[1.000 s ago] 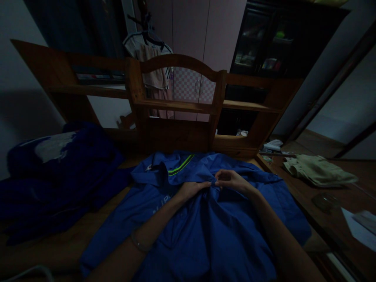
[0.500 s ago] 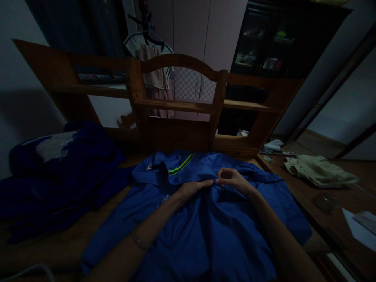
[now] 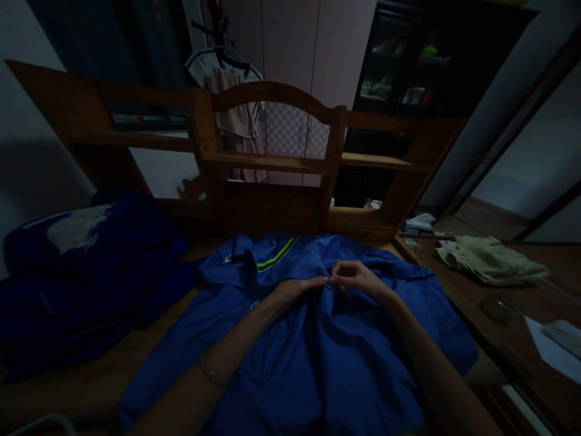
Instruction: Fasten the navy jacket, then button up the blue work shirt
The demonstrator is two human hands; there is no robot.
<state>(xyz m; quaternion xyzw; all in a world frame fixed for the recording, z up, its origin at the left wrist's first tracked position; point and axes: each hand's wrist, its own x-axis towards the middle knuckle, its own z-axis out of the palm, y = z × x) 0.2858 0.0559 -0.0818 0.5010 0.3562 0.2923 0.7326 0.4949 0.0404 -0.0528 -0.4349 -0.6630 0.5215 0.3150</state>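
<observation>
A blue work jacket (image 3: 363,357) with a collar and a neon green stripe lies spread on the wooden desk, front up. My left hand (image 3: 295,290) pinches the cloth at its front below the collar, thumb pointing right. Close against it, my right hand (image 3: 356,278) grips the same fold between thumb and curled fingers. The tips of both hands nearly meet. Whatever small part of the jacket sits between the fingertips is too dark and small to make out. A bracelet circles my left wrist.
Dark blue clothing (image 3: 91,272) is heaped at the left. A wooden shelf (image 3: 272,160) rises behind the desk. On the right surface are a folded pale green cloth (image 3: 490,259), a glass jar (image 3: 499,307) and white paper (image 3: 551,348). A cable (image 3: 45,419) lies front left.
The view has shifted slightly, so everything sits a little farther left. Both hands keep their hold on the jacket's front, with only small finger movements.
</observation>
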